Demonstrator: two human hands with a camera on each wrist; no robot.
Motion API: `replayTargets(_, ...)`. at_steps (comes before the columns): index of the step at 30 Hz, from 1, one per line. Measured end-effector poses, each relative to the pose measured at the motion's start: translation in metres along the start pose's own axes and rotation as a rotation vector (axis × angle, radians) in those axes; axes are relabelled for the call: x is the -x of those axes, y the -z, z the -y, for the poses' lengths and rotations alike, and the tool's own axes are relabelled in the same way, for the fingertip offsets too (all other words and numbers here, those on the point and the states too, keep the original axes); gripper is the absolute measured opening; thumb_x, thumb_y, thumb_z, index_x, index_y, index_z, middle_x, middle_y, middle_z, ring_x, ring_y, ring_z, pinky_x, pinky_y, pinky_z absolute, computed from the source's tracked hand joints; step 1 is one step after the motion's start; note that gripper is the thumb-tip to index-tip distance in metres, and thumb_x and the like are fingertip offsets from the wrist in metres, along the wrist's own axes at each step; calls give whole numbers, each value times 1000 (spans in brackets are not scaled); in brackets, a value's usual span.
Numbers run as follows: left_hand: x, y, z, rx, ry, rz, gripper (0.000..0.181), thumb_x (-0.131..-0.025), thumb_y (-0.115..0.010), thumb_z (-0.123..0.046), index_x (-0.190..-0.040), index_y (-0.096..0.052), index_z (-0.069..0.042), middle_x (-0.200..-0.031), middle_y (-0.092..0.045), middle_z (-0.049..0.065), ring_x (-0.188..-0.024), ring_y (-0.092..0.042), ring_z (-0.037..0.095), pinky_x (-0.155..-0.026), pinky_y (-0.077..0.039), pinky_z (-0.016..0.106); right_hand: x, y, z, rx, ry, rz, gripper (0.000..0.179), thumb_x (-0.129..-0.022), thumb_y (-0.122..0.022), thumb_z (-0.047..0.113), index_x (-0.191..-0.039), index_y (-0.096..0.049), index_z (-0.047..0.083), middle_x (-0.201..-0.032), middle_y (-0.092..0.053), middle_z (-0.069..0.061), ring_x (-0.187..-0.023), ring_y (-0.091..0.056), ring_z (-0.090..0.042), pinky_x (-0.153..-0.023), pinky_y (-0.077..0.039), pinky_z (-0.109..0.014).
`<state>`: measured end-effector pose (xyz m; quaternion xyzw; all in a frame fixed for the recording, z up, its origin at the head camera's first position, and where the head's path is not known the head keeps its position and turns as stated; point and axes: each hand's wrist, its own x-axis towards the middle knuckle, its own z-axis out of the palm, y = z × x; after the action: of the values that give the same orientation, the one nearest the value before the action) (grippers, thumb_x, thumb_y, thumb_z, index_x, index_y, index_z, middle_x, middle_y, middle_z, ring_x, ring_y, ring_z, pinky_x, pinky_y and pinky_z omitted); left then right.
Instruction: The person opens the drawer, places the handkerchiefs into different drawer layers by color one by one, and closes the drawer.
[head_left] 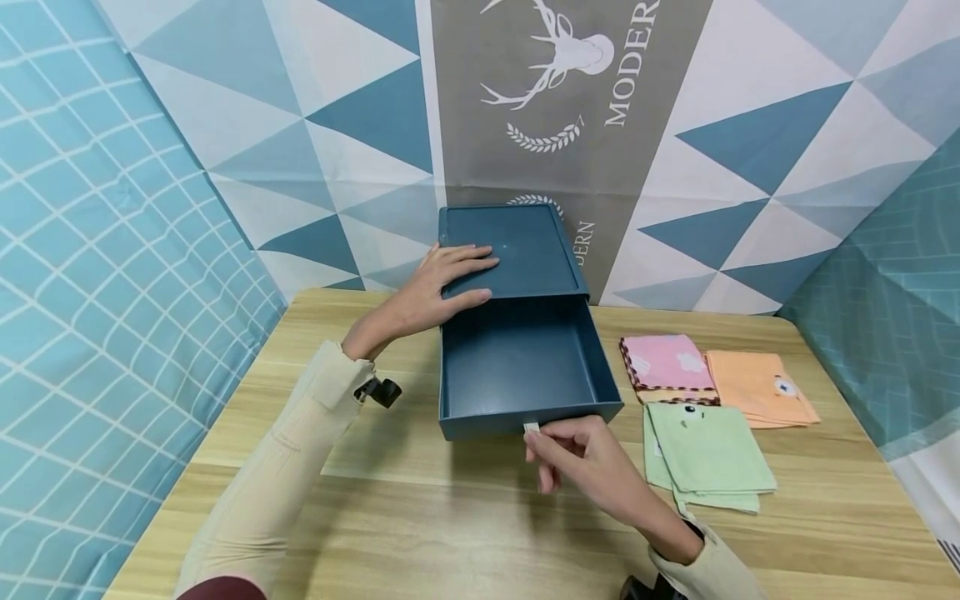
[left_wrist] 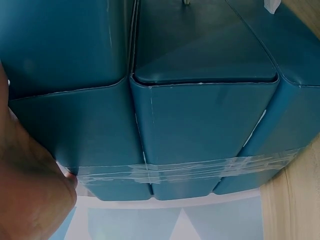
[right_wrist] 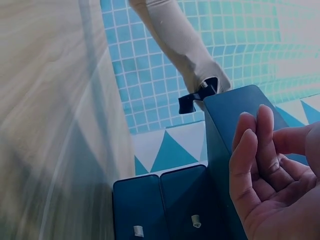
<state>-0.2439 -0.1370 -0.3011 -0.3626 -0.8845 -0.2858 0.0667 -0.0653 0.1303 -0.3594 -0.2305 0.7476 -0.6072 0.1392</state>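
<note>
A dark blue drawer cabinet [head_left: 517, 242] stands at the back of the table. Its top drawer [head_left: 517, 375] is pulled far out toward me, and the inside holds nothing. My left hand [head_left: 453, 279] rests on the cabinet's top near the left edge, fingers spread. At the drawer's front edge, my right hand [head_left: 581, 458] pinches a small white pull tab [head_left: 532, 427] between thumb and forefinger. In the right wrist view, two lower drawers with white tabs [right_wrist: 196, 221] are closed. Clear tape [left_wrist: 185, 172] runs across the cabinet in the left wrist view.
To the right of the cabinet lie folded cloths: a pink one [head_left: 671, 364], an orange one [head_left: 761, 387] and a green one [head_left: 712, 450]. The wooden table [head_left: 420, 533] is bounded by a patterned curtain [head_left: 360, 125] behind and a blue checked one [head_left: 97, 275] at left.
</note>
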Motion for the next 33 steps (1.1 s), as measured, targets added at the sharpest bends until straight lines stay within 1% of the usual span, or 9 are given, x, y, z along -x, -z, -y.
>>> replayTargets(4, 0, -1, 1, 1, 0, -6, 58, -99, -55, -51, -149, -48, -23, -160, -35, -1, -150, -22, 17, -120, 7, 48, 3, -1, 0, 7, -20, 9, 31, -104, -54, 28, -86, -70, 8, -62, -66, -6, -57, -63, -26, -54, -52, -32)
replayTargets(7, 1, -1, 0, 3, 7, -6, 58, -99, -55, -51, -149, -48, -23, -160, -34, -2, -149, -22, 16, -120, 7, 48, 4, 0, 0, 3, -40, 7, 31, -104, -54, 30, -88, -72, 9, -64, -66, -7, -59, -63, -29, -55, -54, -35)
replayTargets(11, 1, -1, 1, 8, 8, -4, 59, -98, -55, -52, -150, -47, -23, -160, -34, -2, -150, -21, 17, -120, 7, 48, 5, 1, -2, 8, -82, 5, 31, -104, -54, 33, -97, -74, 11, -68, -68, -6, -60, -62, -28, -57, -55, -39)
replayTargets(14, 0, -1, 1, 7, 5, -6, 59, -98, -55, -51, -150, -48, -23, -160, -34, -1, -150, -21, 18, -120, 8, 49, 8, 4, -5, 24, -109, 31, 31, -104, -53, 34, -106, -74, 12, -72, -69, -5, -63, -63, -29, -59, -56, -38)
replayTargets(19, 0, -1, 0, 5, 8, -8, 58, -98, -56, -50, -149, -49, -23, -160, -34, -1, -149, -22, 18, -120, 8, 49, 16, 17, -12, 132, -115, 73, 29, -104, -53, 35, -108, -73, 15, -77, -71, -2, -68, -66, -27, -60, -56, -35)
replayTargets(23, 0, -1, 1, 18, 2, -8, 58, -98, -56, -50, -149, -49, -22, -160, -34, 0, -150, -22, 19, -120, 8, 50, 23, 34, -18, 219, -125, 73, 25, -103, -55, 34, -106, -74, 17, -79, -71, -1, -69, -67, -24, -59, -56, -34)
replayTargets(27, 0, 0, 1, 26, -1, -10, 58, -98, -56, -50, -149, -48, -22, -160, -34, 1, -150, -22, 19, -120, 8, 49, 31, 52, -23, 262, -130, 17, 23, -102, -59, 31, -106, -74, 14, -79, -71, -1, -69, -67, -19, -61, -57, -33)
replayTargets(29, 0, 0, 2, 22, -1, -9, 59, -98, -56, -50, -149, -48, -23, -160, -34, 0, -150, -21, 18, -120, 8, 48, 34, 61, -25, 294, -130, -31, 22, -102, -60, 28, -107, -74, 12, -79, -70, -1, -69, -67, -15, -62, -57, -32)
replayTargets(33, 0, -1, 2, 25, -3, -4, 59, -99, -55, -51, -150, -47, -23, -160, -33, -1, -150, -21, 18, -120, 9, 46, 39, 80, -29, 400, -126, -149, 17, -101, -61, 23, -106, -74, 12, -79, -70, 1, -70, -66, -12, -62, -56, -30)
